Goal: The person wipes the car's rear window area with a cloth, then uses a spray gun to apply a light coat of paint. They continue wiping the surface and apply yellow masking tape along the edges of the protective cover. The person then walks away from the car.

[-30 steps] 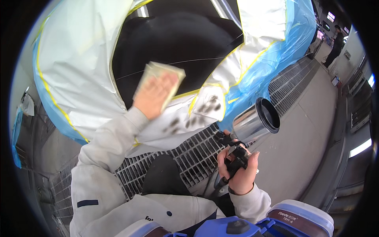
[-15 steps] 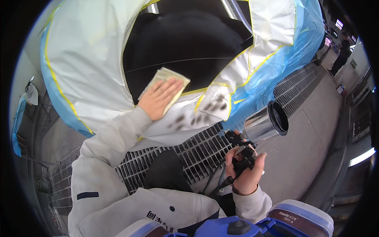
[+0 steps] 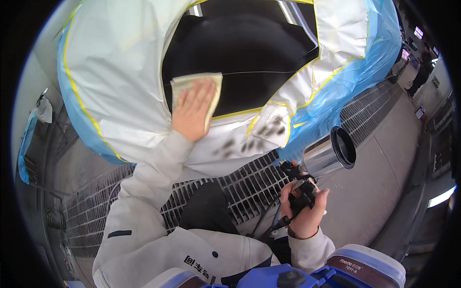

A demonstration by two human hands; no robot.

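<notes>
Cloth (image 3: 185,83), pale yellow, lies left of the upper centre, over the lower left of a black panel (image 3: 240,43). Left hand (image 3: 194,113) rests palm down on it, fingers straight and close together; the thumb does not show, so I cannot tell whether the hand grips the cloth or only presses it. That hand covers the lower left of the cloth and is slightly blurred. The cloth's upper edge runs nearly level, its right edge slants down and leftward; with its outline partly hidden, its long axis cannot be told.

Right of the centre, the right hand (image 3: 307,218) is closed around a spray gun (image 3: 303,197), whose black body is largely masked by fingers. Its silver cup (image 3: 322,157) has its long axis rising gently from lower left to upper right, the black end facing right. I cannot make out where the nozzle points.

The upper frame edge cuts off the white sheeting (image 3: 115,72) around the panel; the lower edge cuts off a blue respirator (image 3: 290,278). At the upper right, a distant person (image 3: 422,69) is small and dim.
</notes>
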